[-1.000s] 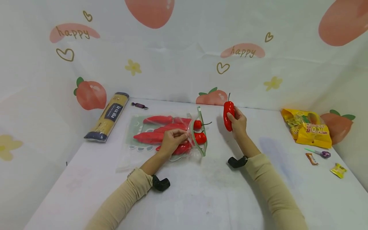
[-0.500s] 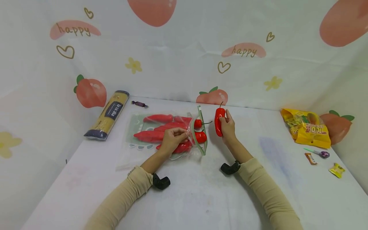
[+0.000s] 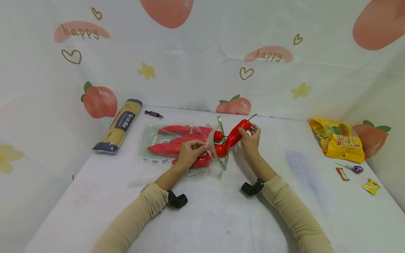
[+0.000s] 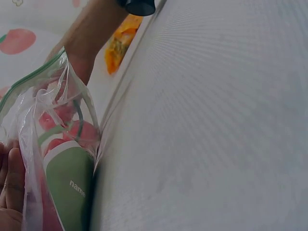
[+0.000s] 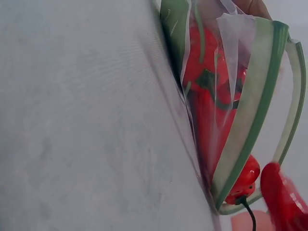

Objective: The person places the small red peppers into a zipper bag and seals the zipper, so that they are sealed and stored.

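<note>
A clear zip bag [image 3: 136, 177] with a green-edged mouth lies on the table, holding several red chili peppers [image 3: 164, 150]. With thumb and fingers, my left hand [image 3: 190, 154] pinches the bag's upper film near the mouth, which gapes to the right. My right hand [image 3: 251, 142] grips another red chili pepper [image 3: 235, 134], tilted, stem up to the right. Its lower tip is at the bag's mouth, over a pepper inside; whether they touch I cannot tell. The right wrist view shows the held pepper [image 5: 284, 199] beside the bag's green zip edge [image 5: 262, 103].
A pasta pack [image 3: 118, 126] lies at the back left, with a dark wrapped candy [image 3: 153, 114] beside it. Toward the right edge are a yellow candy bag [image 3: 345, 147], a lollipop [image 3: 357, 169], an orange-brown candy [image 3: 342, 174] and a yellow candy [image 3: 371, 187].
My right hand has brought its pepper left to the bag's mouth and tilted it, tip pointing down-left. My left hand stays on the bag.
</note>
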A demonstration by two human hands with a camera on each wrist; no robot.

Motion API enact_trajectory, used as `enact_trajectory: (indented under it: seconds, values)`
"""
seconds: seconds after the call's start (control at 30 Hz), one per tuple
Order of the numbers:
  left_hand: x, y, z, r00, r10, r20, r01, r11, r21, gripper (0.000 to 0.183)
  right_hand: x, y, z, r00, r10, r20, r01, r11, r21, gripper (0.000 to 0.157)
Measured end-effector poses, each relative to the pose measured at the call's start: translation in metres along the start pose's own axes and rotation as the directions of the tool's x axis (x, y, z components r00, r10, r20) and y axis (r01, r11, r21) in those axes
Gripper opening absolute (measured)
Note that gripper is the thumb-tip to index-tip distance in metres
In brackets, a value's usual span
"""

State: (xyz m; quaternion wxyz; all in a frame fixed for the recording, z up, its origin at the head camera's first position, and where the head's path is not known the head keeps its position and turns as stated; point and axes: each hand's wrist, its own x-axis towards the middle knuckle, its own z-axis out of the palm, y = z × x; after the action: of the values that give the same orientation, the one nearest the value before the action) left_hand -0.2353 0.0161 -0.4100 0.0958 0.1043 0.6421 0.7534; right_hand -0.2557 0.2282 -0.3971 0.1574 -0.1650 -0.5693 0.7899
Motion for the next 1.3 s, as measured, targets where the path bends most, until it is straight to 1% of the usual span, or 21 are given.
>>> enact_trajectory:
  seconds: [0.1,0.2,0.3,0.37,0.43,0.53,0.6,0.63,0.67,0.73,0.8,0.87,1.0,1.07,1.13,1.2,1.27,1.3]
  values:
    - [0.0,0.0,0.0,1.0,0.003,0.006,-0.003,1.0,-0.003,0.024,-0.001,-0.002,-0.003,1.0,0.006,-0.015,-0.005,1.0,0.025,0.058]
    - [0.0,0.001,0.0,1.0,0.003,0.005,-0.003,1.0,-0.008,0.023,-0.002,-0.004,-0.006,0.999,0.031,-0.022,-0.03,0.998,0.054,0.06]
    - [-0.001,0.002,0.001,1.0,0.002,0.002,-0.002,1.0,-0.006,0.024,-0.004,-0.005,-0.008,0.999,0.038,-0.033,-0.034,0.994,0.107,0.061]
    - [-0.001,0.002,0.0,1.0,0.003,0.001,-0.003,1.0,-0.006,0.023,-0.005,-0.004,-0.009,0.998,0.055,-0.027,-0.05,0.989,0.142,0.064]
    - [-0.001,0.001,0.0,1.0,0.004,0.002,-0.004,1.0,-0.007,0.023,-0.005,-0.002,-0.009,0.996,0.093,0.001,-0.092,0.985,0.148,0.066]
    - [-0.001,0.0,0.0,1.0,0.011,0.005,-0.011,1.0,-0.016,0.022,-0.006,0.003,-0.01,0.982,0.173,0.072,-0.175,0.984,0.037,0.064]
    - [-0.001,0.0,0.0,1.0,0.02,0.01,-0.02,1.0,-0.016,0.023,-0.006,0.006,-0.01,0.973,0.201,0.11,-0.194,0.978,-0.069,0.059]
    - [-0.001,0.0,0.0,1.0,0.023,0.012,-0.022,1.0,-0.017,0.023,-0.006,0.007,-0.01,0.971,0.206,0.124,-0.194,0.975,-0.106,0.055]
    - [0.0,0.001,0.0,1.0,0.025,0.012,-0.025,1.0,-0.016,0.023,-0.007,0.008,-0.011,0.97,0.206,0.127,-0.188,0.972,-0.141,0.051]
    - [0.0,0.002,0.0,1.0,0.023,0.012,-0.023,1.0,-0.01,0.023,-0.006,0.009,-0.012,0.973,0.19,0.13,-0.169,0.973,-0.155,0.046]
    - [0.0,0.003,0.0,1.0,0.017,0.009,-0.017,1.0,-0.007,0.023,-0.006,0.009,-0.014,0.976,0.179,0.126,-0.16,0.976,-0.15,0.042]
    - [0.0,0.003,0.0,1.0,0.015,0.006,-0.015,1.0,-0.009,0.023,-0.007,0.009,-0.015,0.976,0.175,0.133,-0.157,0.979,-0.133,0.034]
    - [0.001,0.003,0.0,1.0,0.016,0.006,-0.016,1.0,-0.015,0.023,-0.01,0.009,-0.013,0.968,0.157,0.196,-0.143,0.986,-0.083,0.01]
    - [0.001,0.002,0.0,1.0,0.014,0.006,-0.014,1.0,-0.011,0.024,-0.011,0.011,-0.01,0.966,0.139,0.22,-0.12,0.988,-0.098,0.003]
    - [0.001,0.001,0.0,1.0,0.009,0.008,-0.009,1.0,-0.003,0.024,-0.012,0.013,-0.007,0.966,0.121,0.23,-0.087,0.984,-0.152,0.004]
    - [0.001,0.001,0.0,1.0,0.006,0.008,-0.006,1.0,0.0,0.023,-0.012,0.016,-0.004,0.964,0.101,0.247,-0.042,0.971,-0.235,0.007]
    - [0.001,0.001,0.0,1.0,0.009,0.005,-0.009,1.0,0.008,0.023,-0.014,0.018,0.001,0.958,0.079,0.275,0.011,0.95,-0.313,0.02]
    - [0.001,0.001,0.001,1.0,0.014,0.005,-0.014,1.0,0.004,0.023,-0.014,0.019,0.003,0.953,0.064,0.298,0.039,0.944,-0.327,0.025]
